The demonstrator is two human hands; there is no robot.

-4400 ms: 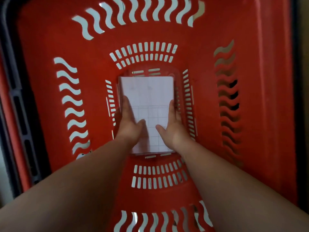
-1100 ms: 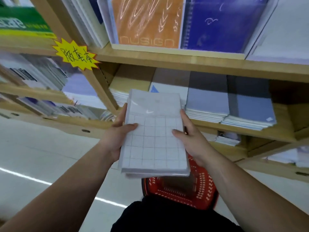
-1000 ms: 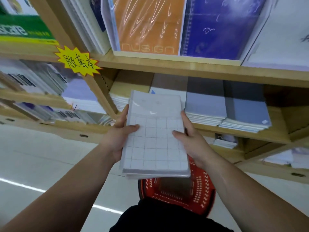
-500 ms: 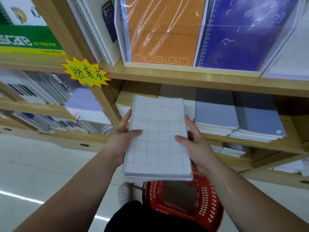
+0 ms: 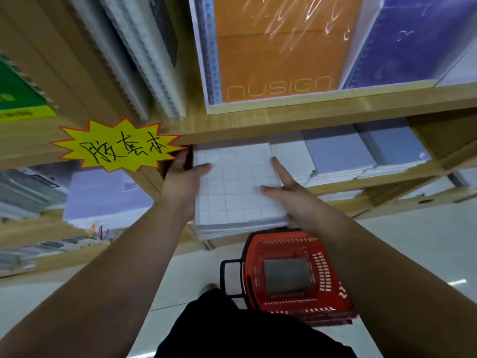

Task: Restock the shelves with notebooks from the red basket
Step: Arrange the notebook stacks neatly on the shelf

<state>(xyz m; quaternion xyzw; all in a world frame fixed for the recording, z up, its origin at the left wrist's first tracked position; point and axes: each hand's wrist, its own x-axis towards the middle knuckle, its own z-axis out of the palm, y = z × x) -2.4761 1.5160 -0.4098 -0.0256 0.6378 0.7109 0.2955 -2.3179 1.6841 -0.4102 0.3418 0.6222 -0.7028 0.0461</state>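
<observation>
The left hand (image 5: 184,183) and right hand (image 5: 293,198) each have a thumb-over grip on the grid-covered notebook stack (image 5: 240,195), its far end inside the wooden shelf (image 5: 284,120). The red basket (image 5: 333,275) sits on the floor (image 5: 426,239) below.

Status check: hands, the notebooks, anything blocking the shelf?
Left hand and right hand hold the stack, thumbs on top. Stack's far end is under the upper shelf. Nothing seen blocking.

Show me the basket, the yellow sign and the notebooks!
basket (image 5: 254,282), head view, red left wall.
yellow sign (image 5: 116,146), head view, its middle.
notebooks (image 5: 237,187), head view, gridded top cover.
</observation>
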